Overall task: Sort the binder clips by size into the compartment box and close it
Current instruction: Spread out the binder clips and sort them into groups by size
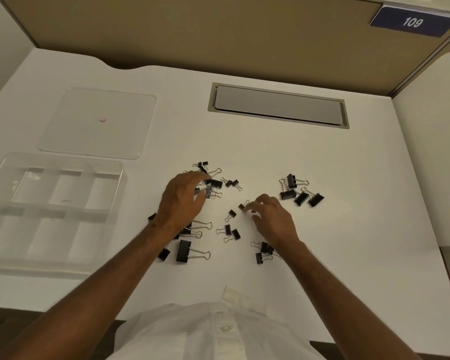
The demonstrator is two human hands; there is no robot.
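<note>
At the left edge of the frame we see the clear compartment box (55, 203) sitting open on the white desk (348, 178). It has 6 spaces, and we cannot see any clips in them. Just above it, in the upper left, its clear lid (99, 123) lies flat on the desk, apart from the box.

In the middle we see black binder clips (215, 184) spread out on the desk in little bunches. The left hand (182, 201) is over 1 bunch with its fingers curled down onto the clips, but we cannot tell if it holds one. A big clip (183, 251) lies below that hand, near the wrist.

To the right, the right hand (273, 216) has bent fingers, and its fingertips pinch a small clip (243, 205).

Farther right, a group of middle-size clips (300, 193) lies by itself. In the upper middle of the frame, a gray cover plate (278, 105) is set into the desk. In the top right corner is a blue sign (413, 22) reading 109.
</note>
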